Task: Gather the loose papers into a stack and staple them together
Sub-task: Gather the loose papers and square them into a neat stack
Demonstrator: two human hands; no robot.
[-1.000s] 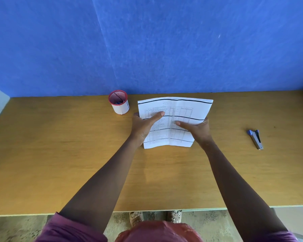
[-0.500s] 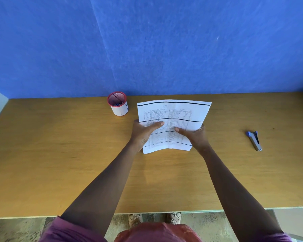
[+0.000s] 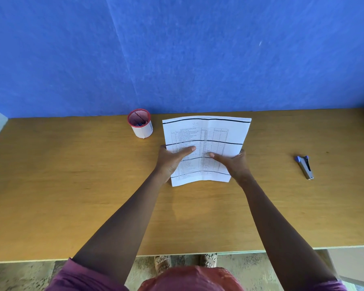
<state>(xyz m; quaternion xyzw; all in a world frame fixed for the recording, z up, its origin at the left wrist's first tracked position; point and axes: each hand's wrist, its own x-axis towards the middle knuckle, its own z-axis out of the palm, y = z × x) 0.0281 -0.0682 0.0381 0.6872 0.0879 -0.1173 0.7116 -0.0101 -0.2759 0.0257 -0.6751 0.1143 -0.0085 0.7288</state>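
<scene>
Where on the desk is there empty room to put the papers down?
The wooden desk is bare left of the red-rimmed white mesh cup, between the printed paper stack and the blue-grey stapler, and along the near edge beside the arms. It is crowded only mid-desk, where the left hand and right hand grip the stack.

both hands [image 3: 170, 162] [image 3: 235, 164] grip the papers [image 3: 206, 133] (stapler [image 3: 305, 167] well right).

Matt white printed papers [image 3: 206, 133] lie on a smooth wood-grain desk [image 3: 72, 185] before a fuzzy, felt-like blue wall [image 3: 177, 49].
</scene>
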